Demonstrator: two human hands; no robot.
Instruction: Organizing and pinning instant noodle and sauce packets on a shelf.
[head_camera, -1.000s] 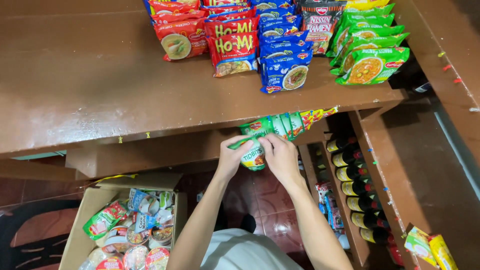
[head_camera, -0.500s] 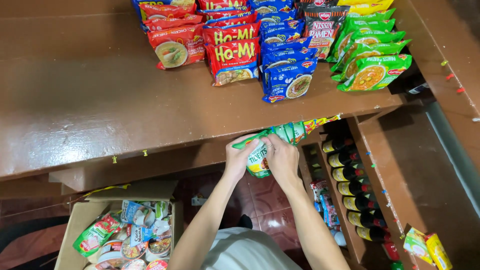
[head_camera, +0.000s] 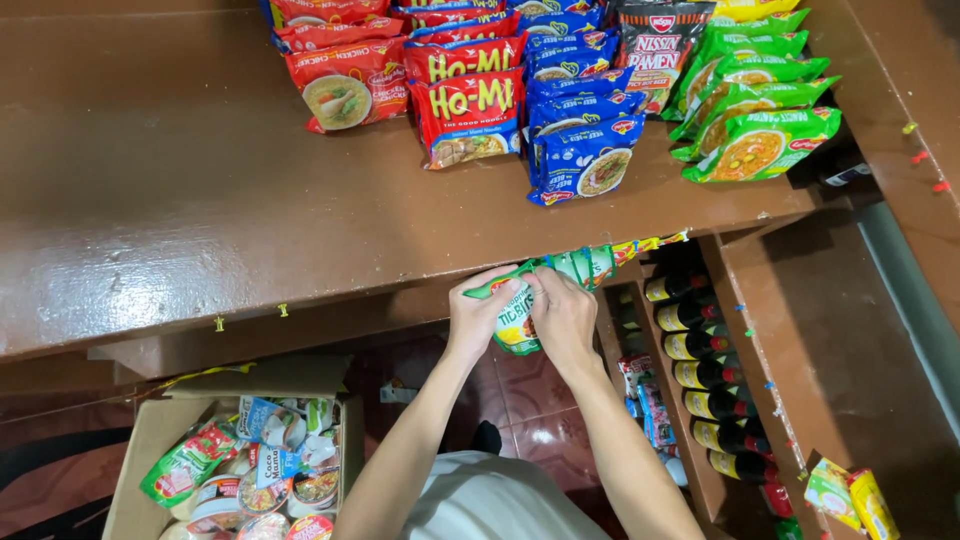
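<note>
Head view shows both hands gripping one strip of green sachets (head_camera: 560, 275) at the front edge of the brown shelf (head_camera: 200, 200). Left hand (head_camera: 482, 315) pinches the strip's near end; right hand (head_camera: 565, 312) closes over a sachet, possibly at a seam, though fingers hide it. A hard tug could rip a sachet open or drop the strip toward the cardboard box (head_camera: 140, 450) below. Dark bottles (head_camera: 700, 345) stand nearby.

Small grocery shop, brown wooden counter (head_camera: 180, 190) with rowed noodle packets (head_camera: 470, 105), shelf of dark sauce bottles (head_camera: 700, 375), stock carton (head_camera: 150, 440)
</note>
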